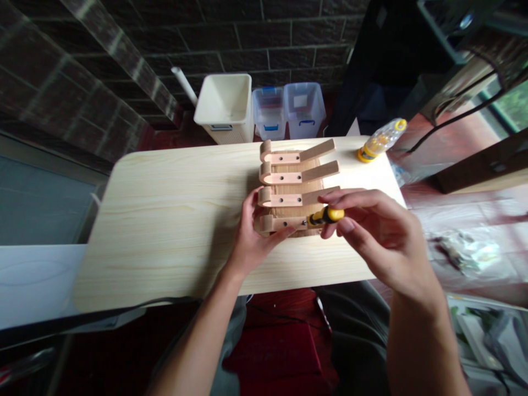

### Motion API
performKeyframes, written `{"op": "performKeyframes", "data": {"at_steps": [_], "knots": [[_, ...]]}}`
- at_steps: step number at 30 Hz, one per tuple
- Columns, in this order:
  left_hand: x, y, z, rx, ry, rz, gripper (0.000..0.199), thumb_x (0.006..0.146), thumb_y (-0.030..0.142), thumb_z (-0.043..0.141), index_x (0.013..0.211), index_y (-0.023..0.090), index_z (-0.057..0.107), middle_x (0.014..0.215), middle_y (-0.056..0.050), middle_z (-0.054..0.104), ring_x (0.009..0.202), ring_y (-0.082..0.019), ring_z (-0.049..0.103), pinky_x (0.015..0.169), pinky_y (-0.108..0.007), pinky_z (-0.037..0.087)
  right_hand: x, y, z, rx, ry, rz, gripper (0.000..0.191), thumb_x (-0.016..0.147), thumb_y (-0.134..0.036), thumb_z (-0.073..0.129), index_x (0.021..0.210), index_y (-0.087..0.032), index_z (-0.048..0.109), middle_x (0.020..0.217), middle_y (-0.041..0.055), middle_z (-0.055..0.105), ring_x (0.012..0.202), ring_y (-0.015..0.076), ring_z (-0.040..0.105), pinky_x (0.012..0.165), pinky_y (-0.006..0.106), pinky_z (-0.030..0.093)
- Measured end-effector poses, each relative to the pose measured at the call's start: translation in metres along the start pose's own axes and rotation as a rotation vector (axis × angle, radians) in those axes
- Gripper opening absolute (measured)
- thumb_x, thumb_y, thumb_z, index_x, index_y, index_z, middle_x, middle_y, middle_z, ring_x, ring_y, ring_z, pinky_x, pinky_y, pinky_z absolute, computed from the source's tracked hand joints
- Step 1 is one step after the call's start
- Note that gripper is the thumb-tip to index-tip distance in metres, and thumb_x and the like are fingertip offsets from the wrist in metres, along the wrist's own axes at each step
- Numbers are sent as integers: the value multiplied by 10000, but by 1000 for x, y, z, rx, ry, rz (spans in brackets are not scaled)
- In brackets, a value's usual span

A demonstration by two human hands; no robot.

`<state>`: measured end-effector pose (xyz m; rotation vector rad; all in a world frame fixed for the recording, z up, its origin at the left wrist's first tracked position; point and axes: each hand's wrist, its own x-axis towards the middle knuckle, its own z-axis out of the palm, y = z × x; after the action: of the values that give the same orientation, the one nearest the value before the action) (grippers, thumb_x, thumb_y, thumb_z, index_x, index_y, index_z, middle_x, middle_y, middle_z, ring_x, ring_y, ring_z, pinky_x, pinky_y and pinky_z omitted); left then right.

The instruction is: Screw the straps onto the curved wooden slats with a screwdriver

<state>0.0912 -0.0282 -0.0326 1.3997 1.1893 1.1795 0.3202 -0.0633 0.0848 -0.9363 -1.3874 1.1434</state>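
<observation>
A wooden hook rack (287,211) lies on the table, with several curved wooden hooks across it, each showing two dark screw holes or screw heads. My left hand (251,239) is closed around the rack's near left end, its thumb along the nearest hook (276,223). In my right hand (388,236) is a small screwdriver (328,215) with a yellow and black handle, pinched between thumb and fingers. Its tip points left and meets, or nearly meets, a screw (305,223) in the nearest hook's right hole. My right fingers hide the outer end of that hook.
A clear bottle-shaped case (383,138) with yellow ends stands at the table's (173,214) far right corner. Beyond the far edge are a white bin (225,104) and two clear plastic boxes (305,104). A red stool or box (276,352) sits below the near edge.
</observation>
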Motion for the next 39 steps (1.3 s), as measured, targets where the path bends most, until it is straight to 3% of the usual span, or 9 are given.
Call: {"op": "performKeyframes", "data": {"at_steps": [13,20,26,34,39], "knots": [[0,-5,-1,42,-5,33,1036,765,521,960,1593,297,380,1656,-194,496,1479,-371,586,1188,-560,560,2,5,-1,-10,21,4,169,994,-182,787,1140,-267,779,1208,45,777,850,154,774,788,322,685],[0,-2,0,22,0,8,1058,747,545,965,1592,285,384,1673,-202,480,1483,-377,584,1176,-542,573,1,2,-1,-9,24,9,143,1007,-195,771,1136,-258,767,1294,64,782,858,170,793,813,363,707],[0,-5,-1,43,4,39,1030,763,504,967,1592,315,385,1659,-185,501,1454,-364,611,1172,-561,575,2,8,-3,2,44,-1,132,991,-209,794,1107,-253,750,1218,56,776,765,155,773,716,343,695],[-2,-4,3,16,-20,41,1031,814,541,917,1622,322,316,1720,-194,407,1528,-379,541,1194,-556,559,0,4,0,-14,36,27,154,988,-214,798,1131,-258,761,1250,72,784,960,210,795,838,383,704],[-2,0,8,-6,-7,59,924,893,541,849,1597,286,306,1716,-201,417,1558,-355,514,1259,-532,497,0,3,1,16,22,37,150,1003,-199,778,1140,-255,753,1285,64,779,848,172,796,821,375,709]]}}
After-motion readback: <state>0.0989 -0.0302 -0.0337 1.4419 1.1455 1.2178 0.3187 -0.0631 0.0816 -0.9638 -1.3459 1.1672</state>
